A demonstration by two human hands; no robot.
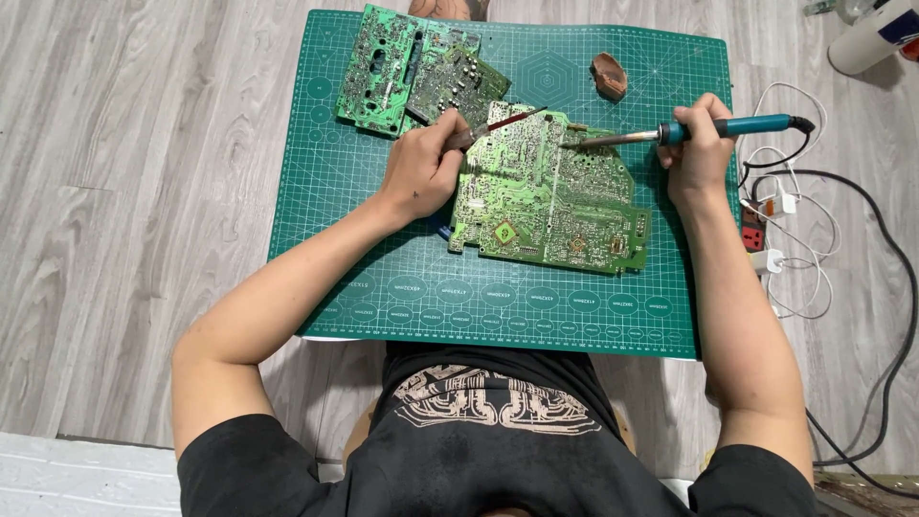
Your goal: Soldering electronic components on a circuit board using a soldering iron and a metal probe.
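On the green cutting mat (383,287) we see the large circuit board (546,196) lying between our hands. Our left hand (421,172), at its nine o'clock, grips a red-handled tool (493,126); our right hand (699,153), at two o'clock, clasps a soldering iron (670,134) whose tip touches the board's top edge.

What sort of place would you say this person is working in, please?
Probably a home or hobby electronics repair spot set up on a wood-look floor: a green cutting mat holds circuit boards, the right hand holds a soldering iron, and a power strip with chargers lies beside it.
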